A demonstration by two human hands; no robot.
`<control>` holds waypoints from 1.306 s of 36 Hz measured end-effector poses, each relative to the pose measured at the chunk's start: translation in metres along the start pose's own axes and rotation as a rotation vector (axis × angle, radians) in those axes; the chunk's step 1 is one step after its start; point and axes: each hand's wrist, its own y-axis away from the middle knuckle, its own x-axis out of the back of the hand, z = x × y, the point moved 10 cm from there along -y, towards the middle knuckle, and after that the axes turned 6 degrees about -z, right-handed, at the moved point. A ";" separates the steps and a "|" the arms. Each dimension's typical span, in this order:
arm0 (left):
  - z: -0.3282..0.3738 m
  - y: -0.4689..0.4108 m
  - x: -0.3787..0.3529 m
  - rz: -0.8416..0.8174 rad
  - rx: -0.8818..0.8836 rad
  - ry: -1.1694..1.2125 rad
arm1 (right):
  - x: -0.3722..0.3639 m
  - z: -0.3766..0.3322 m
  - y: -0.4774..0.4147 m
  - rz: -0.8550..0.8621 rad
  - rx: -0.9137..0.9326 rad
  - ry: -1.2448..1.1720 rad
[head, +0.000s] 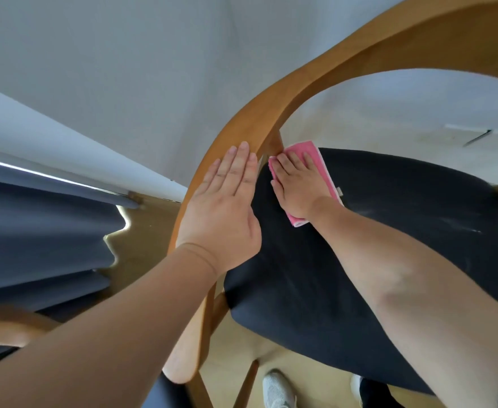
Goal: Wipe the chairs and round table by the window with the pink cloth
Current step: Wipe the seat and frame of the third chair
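A wooden chair with a curved backrest rail (315,81) and a dark seat cushion (389,245) fills the view from above. My left hand (224,201) lies flat with straight fingers on the curved rail at its left side. My right hand (296,184) presses the folded pink cloth (315,156) flat onto the far left corner of the seat, next to a wooden upright. The cloth shows beyond my fingertips and beside my wrist. The round table is out of view.
A white wall (124,69) stands behind the chair. A dark blue curtain (36,231) hangs at the left over a wooden floor. Part of another wooden chair (9,328) shows at the lower left. My white shoe (277,390) is below the seat.
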 end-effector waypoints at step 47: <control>0.041 0.008 -0.012 -0.190 -0.350 -0.236 | -0.107 0.029 0.177 -0.041 -0.357 -0.144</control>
